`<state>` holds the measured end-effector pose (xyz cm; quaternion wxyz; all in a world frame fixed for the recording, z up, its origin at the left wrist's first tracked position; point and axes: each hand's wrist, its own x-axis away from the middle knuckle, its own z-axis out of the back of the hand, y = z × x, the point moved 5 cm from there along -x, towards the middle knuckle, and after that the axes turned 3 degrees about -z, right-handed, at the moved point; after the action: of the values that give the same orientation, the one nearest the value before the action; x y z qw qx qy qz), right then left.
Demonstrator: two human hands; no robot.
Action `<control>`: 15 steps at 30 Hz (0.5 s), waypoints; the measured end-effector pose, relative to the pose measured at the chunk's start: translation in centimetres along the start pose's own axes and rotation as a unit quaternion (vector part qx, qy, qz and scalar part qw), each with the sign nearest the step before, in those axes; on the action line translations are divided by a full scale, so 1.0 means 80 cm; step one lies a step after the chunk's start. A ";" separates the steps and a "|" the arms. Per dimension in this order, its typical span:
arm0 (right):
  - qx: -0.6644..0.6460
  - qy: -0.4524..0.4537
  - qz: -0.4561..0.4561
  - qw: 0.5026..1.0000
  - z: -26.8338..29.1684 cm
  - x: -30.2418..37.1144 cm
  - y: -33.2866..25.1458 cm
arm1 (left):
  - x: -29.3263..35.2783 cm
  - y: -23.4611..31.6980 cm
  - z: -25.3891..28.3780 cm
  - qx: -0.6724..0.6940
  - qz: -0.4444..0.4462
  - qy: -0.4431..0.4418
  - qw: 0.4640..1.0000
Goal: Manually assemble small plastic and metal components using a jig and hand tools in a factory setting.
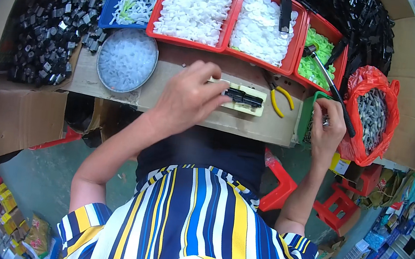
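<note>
One black, elongated part point(245, 99) in a shallow cream holder point(257, 111), near the front edge of the cardboard-covered tabletop point(270, 130). At the left end of both, the left hand point(190, 96), thumb and forefinger parted, thumb tip by the black part; impossible to tell a grip from a light touch. Just right of the holder, open pliers point(275, 104) with yellow handles. Farther right, over a small green bin point(304, 120) of tiny pieces, the right hand point(328, 125), fingers bent down close to the thumb; cannot tell what, if anything, is pinched. Slanting beside that hand, a hammer point(345, 110) with a black grip; beyond, a red plastic bag point(393, 109) full of grey metal parts. Behind the holder, red trays point(187, 41) of white and bright green plastic pieces, then a blue tray point(106, 11) with more. To the left, a round bowl point(99, 60) of translucent pieces and a heap of black, blocky parts point(47, 35). Below, on the floor, red stools point(336, 209).
</note>
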<state>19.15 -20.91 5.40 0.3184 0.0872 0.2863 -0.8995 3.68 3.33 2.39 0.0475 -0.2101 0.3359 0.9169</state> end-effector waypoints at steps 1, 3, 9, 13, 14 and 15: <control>0.022 -0.016 -0.032 0.999 0.002 0.006 0.016 | -0.014 -0.001 0.005 -0.008 -0.008 0.016 1.000; 0.092 -0.039 -0.053 0.994 -0.004 0.016 0.038 | -0.045 0.000 0.011 -0.031 -0.032 0.038 0.998; 0.083 -0.034 -0.046 0.995 -0.004 0.011 0.040 | -0.125 -0.032 -0.025 -0.126 -0.062 -0.068 0.988; 0.047 -0.033 -0.056 0.997 -0.005 0.014 0.050 | -0.155 -0.029 -0.043 -0.124 -0.067 -0.098 0.985; 0.023 -0.029 -0.064 0.997 -0.005 0.014 0.053 | -0.159 -0.028 -0.047 -0.121 -0.064 -0.116 0.984; 0.024 -0.028 -0.067 0.997 -0.004 0.015 0.054 | -0.162 -0.026 -0.052 -0.120 -0.067 -0.118 0.983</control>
<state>20.89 -24.10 2.70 0.2626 0.0502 0.2613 -0.9275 17.35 2.94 3.70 0.1226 -0.1263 0.2010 0.9636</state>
